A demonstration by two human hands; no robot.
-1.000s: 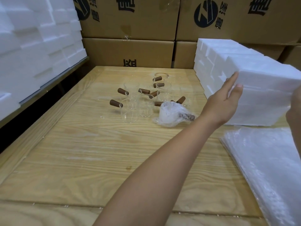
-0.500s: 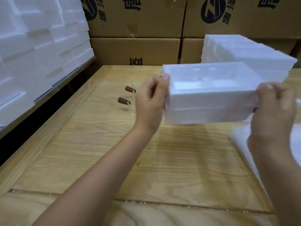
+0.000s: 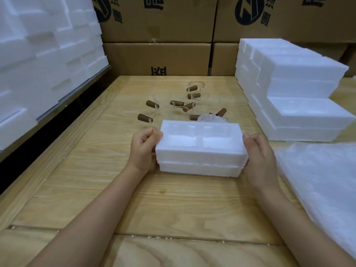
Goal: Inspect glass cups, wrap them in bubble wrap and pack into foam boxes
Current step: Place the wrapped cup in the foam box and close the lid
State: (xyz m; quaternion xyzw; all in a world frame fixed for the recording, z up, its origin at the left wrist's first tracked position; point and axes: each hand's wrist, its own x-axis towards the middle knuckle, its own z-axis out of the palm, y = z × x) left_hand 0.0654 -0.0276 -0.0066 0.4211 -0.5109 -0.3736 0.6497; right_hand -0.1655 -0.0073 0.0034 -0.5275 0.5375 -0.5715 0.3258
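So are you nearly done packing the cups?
Not nearly. Done: one wrapped cup lies behind the foam box. In hand: the left hand and right hand grip that box at its ends, its compartments empty. Left: several glass cups stand unwrapped, the bubble wrap sheets wait at the right, and nothing is packed yet.

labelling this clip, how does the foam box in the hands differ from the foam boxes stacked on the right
The held foam box shows its hollow top, two compartments split by a wall; the stacked foam boxes show only plain closed faces. The held foam box is gripped at its ends by the left hand and right hand; the stacked foam boxes lie untouched in stepped piles. Both are white foam blocks.
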